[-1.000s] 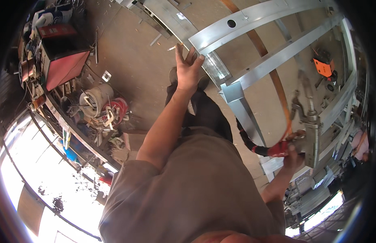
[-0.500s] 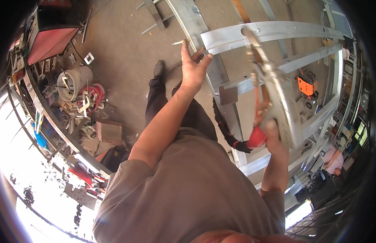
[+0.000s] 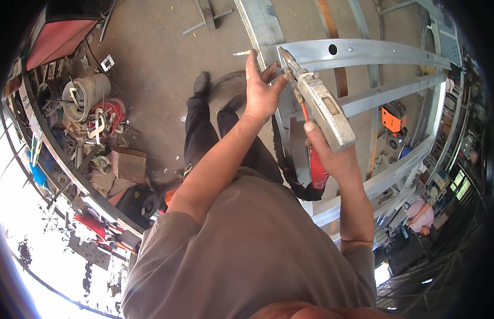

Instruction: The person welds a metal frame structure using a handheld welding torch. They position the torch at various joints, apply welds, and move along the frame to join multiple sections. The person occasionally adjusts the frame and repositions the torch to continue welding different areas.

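Note:
My right hand [image 3: 332, 152] is wrapped round the red-sleeved handle of a handheld welding gun [image 3: 325, 112], its worn silver body angled up to the left. The gun's nozzle tip reaches the corner where a curved silver metal bar [image 3: 364, 51] meets a long metal beam [image 3: 262, 21]. At that same corner is my left hand [image 3: 262, 98], thumb and forefinger spread apart against the beam, close to the nozzle. Some fingers of it are hidden behind the thumb side. By its forefinger tip a thin, pale pointed piece [image 3: 241, 53] sticks out; whether the hand touches it I cannot tell.
A black-wrapped cable [image 3: 289, 178] hangs from the gun. Further metal bars [image 3: 396, 93] form the frame at right, with an orange machine [image 3: 394, 117] beyond. At left stand a bucket [image 3: 95, 90], a cardboard box [image 3: 129, 164] and clutter. Another person [image 3: 420, 216] is far right.
My right hand has swung the welding gun left and forward, bringing its nozzle to the corner by my left hand. My left hand stays at the beam, fingers still spread.

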A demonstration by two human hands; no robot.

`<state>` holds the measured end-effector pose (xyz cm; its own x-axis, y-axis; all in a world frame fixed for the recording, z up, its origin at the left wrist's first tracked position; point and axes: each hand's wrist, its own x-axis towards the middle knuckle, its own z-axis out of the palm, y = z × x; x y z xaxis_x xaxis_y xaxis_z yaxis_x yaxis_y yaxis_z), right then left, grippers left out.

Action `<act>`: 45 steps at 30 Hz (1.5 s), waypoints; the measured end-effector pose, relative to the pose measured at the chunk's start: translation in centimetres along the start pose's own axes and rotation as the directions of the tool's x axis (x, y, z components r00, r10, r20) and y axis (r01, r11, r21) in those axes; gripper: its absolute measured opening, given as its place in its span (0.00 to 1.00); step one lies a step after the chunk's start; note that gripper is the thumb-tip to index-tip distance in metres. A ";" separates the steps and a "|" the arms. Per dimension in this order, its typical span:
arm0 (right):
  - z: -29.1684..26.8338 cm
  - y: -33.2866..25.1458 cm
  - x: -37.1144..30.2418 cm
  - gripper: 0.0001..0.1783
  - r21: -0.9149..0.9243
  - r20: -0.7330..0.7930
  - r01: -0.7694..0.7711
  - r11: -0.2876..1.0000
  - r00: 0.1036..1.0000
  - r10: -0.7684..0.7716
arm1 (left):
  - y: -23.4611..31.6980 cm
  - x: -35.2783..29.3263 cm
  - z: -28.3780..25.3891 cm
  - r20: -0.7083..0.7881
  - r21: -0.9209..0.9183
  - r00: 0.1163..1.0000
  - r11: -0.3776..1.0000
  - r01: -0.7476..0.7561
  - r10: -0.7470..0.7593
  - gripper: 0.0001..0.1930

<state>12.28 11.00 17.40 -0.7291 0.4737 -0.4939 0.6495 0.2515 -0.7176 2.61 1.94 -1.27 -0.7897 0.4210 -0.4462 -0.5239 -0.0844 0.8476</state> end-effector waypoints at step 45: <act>1.8 -0.4 0.4 0.36 0.023 0.055 -0.084 0.996 0.995 0.082 | 0.6 0.4 -0.5 0.006 -0.021 1.000 1.000 0.000 0.000 0.53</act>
<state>11.37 9.52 16.59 -0.6839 0.4453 -0.5779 0.7032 0.1916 -0.6846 1.81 1.62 -1.09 -0.7878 0.4266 -0.4443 -0.5304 -0.1030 0.8415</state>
